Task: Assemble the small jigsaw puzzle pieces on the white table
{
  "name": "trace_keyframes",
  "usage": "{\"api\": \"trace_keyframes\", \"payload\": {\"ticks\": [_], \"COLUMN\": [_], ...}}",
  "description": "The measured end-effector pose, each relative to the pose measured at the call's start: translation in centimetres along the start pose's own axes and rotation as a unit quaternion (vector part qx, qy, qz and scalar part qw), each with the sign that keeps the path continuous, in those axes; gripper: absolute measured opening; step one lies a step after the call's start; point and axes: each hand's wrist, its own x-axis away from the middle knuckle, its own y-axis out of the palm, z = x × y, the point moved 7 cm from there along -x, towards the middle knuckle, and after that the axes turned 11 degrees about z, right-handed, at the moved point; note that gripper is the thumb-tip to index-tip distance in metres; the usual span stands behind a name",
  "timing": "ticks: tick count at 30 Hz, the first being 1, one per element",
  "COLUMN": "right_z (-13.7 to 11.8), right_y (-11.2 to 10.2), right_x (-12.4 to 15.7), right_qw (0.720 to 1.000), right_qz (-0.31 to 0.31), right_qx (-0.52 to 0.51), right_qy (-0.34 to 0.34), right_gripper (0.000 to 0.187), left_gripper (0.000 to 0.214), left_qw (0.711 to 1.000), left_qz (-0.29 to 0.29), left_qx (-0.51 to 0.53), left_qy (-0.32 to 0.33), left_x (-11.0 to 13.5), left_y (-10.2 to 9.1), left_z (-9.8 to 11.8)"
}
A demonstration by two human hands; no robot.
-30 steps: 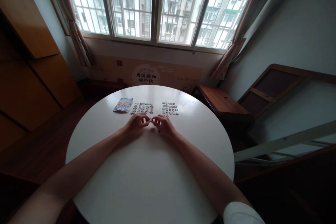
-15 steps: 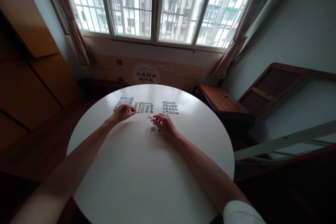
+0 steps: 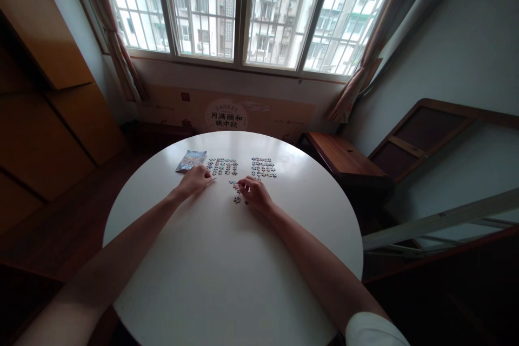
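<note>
Puzzle pieces (image 3: 229, 166) lie beside a colourful packet (image 3: 191, 160).

Item Count by Kind

I count my hands as two: one left hand (image 3: 195, 179), one right hand (image 3: 254, 192). Round table (image 3: 227, 270): one. Printed packet (image 3: 191, 160): one. Jigsaw pieces (image 3: 263, 167): two larger groups, one small group (image 3: 237, 200); single pieces are too small for me to count. Window panes (image 3: 203, 11): four. Curtains (image 3: 121, 65): two. Wooden bench (image 3: 344, 157): one. Printed board (image 3: 279, 111): one. My visible sleeves (image 3: 373, 328): one.
</note>
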Motion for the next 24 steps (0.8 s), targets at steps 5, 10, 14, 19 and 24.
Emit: {"api": "trace_keyframes", "payload": {"ticks": [5,10,14,19,24], "right_z": [-0.25,-0.20,-0.14,-0.22,-0.21], "right_y": [-0.09,0.04,0.01,-0.06,-0.03], "right_x": [-0.05,-0.01,0.00,-0.04,-0.06], "right_qw": [1.000,1.000,1.000,1.000,1.000], "right_qz": [0.001,0.002,0.002,-0.001,-0.002], "right_qx": [-0.003,-0.006,-0.002,-0.005,-0.006], "right_qy": [-0.003,-0.007,-0.006,-0.006,-0.005], "right_gripper": [0.015,0.015,0.015,0.016,0.015], "left_gripper": [0.016,0.013,0.013,0.014,0.017], "left_qw": [1.000,1.000,0.999,1.000,1.000], "left_qz": [-0.004,-0.026,-0.024,-0.023,0.003], "left_qx": [-0.007,0.002,0.041,0.012,-0.015], "left_qy": [0.005,-0.006,-0.024,-0.015,-0.007], "left_x": [0.12,0.45,0.43,0.22,0.08], "left_y": [0.46,0.12,0.12,0.58,0.56], "left_z": [0.13,0.53,0.25,-0.05,0.07]}}
